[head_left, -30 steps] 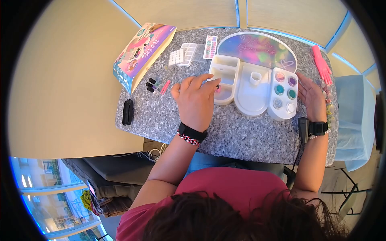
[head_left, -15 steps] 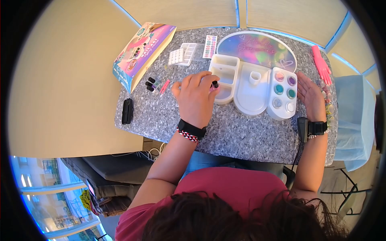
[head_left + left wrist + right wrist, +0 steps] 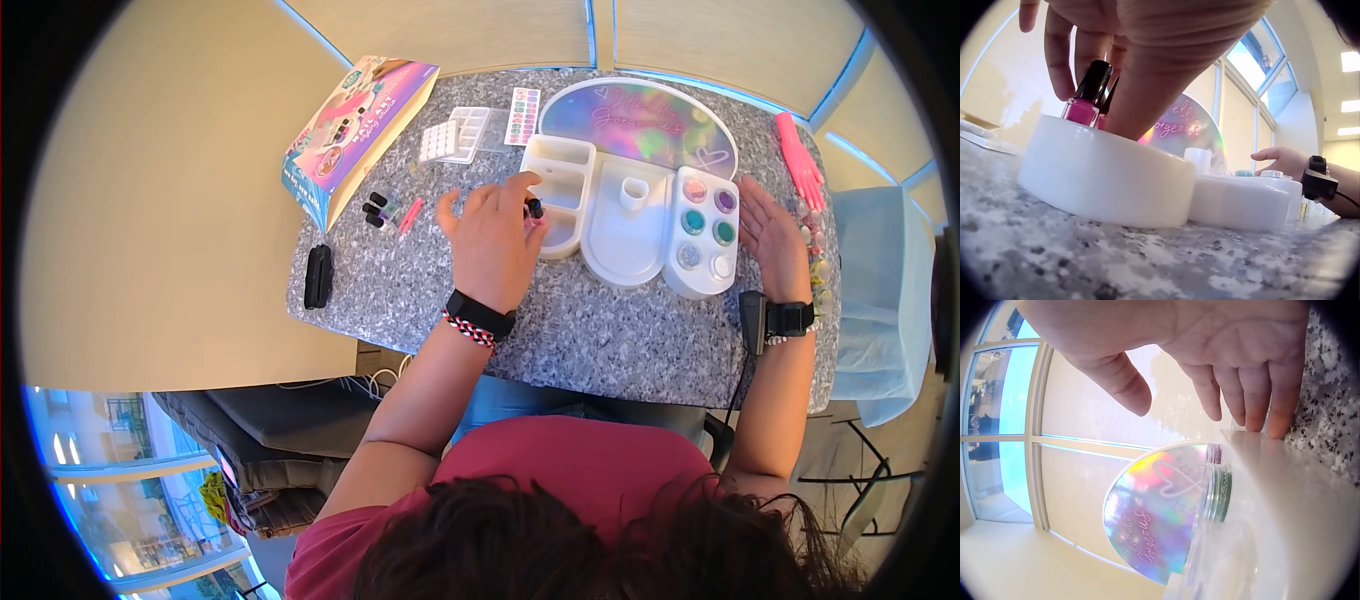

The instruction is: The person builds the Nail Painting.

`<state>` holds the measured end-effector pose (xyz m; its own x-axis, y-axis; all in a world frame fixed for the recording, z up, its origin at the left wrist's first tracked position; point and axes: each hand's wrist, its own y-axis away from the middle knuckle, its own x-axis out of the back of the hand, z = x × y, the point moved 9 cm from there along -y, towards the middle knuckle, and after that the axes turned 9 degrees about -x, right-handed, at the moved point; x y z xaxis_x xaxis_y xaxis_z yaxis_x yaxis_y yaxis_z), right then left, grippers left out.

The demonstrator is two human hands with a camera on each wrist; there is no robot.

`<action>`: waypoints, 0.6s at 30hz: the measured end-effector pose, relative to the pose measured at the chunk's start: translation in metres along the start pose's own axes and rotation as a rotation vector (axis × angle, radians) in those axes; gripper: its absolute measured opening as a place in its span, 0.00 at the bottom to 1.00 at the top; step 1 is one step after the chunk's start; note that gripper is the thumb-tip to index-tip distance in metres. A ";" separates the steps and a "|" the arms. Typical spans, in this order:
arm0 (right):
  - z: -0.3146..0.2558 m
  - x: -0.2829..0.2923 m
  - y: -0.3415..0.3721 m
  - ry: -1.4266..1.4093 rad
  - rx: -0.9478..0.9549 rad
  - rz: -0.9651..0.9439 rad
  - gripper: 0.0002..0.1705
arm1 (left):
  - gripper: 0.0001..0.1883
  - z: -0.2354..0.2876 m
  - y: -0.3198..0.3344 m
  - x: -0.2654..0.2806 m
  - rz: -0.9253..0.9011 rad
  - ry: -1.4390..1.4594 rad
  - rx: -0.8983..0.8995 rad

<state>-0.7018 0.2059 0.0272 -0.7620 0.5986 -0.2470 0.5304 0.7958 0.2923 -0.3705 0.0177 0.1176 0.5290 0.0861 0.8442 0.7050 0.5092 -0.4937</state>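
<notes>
My left hand [image 3: 492,245] is over the near end of a white three-section tray [image 3: 572,238], thumb and fingers around a pink nail polish bottle [image 3: 1080,112] with a black cap. A second dark cap [image 3: 1109,99] shows close behind it in the left wrist view. The tray's front wall hides the bottle's base. My right hand [image 3: 772,240] lies with straight fingers along the right side of a white holder [image 3: 709,272] with glitter pots [image 3: 695,221]. In the right wrist view its fingertips [image 3: 1277,428] are right at the holder's edge.
A white base with a small cup [image 3: 634,195] sits between tray and holder, a shiny arched panel [image 3: 640,125] behind. At left are polish bottles [image 3: 376,210], pink tweezers [image 3: 411,216], a box [image 3: 355,130] and a black case [image 3: 318,277]. A pink model hand [image 3: 798,165] lies far right.
The black cap at my left hand has come into fuller view between thumb and fingers. The left fingers have shifted and spread slightly. My right hand stays in place.
</notes>
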 end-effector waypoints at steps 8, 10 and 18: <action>-0.002 -0.002 0.001 0.003 0.002 0.000 0.38 | 0.30 0.003 0.000 0.001 -0.010 -0.023 -0.003; -0.002 -0.002 0.001 0.007 -0.003 0.014 0.37 | 0.30 0.004 -0.001 0.000 -0.014 -0.035 -0.013; -0.003 -0.004 0.000 0.007 -0.016 0.017 0.36 | 0.30 -0.002 -0.001 0.024 0.075 -0.053 -0.021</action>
<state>-0.6995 0.2034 0.0308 -0.7557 0.6113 -0.2352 0.5373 0.7839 0.3111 -0.3577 0.0172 0.1377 0.5551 0.1690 0.8144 0.6745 0.4815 -0.5596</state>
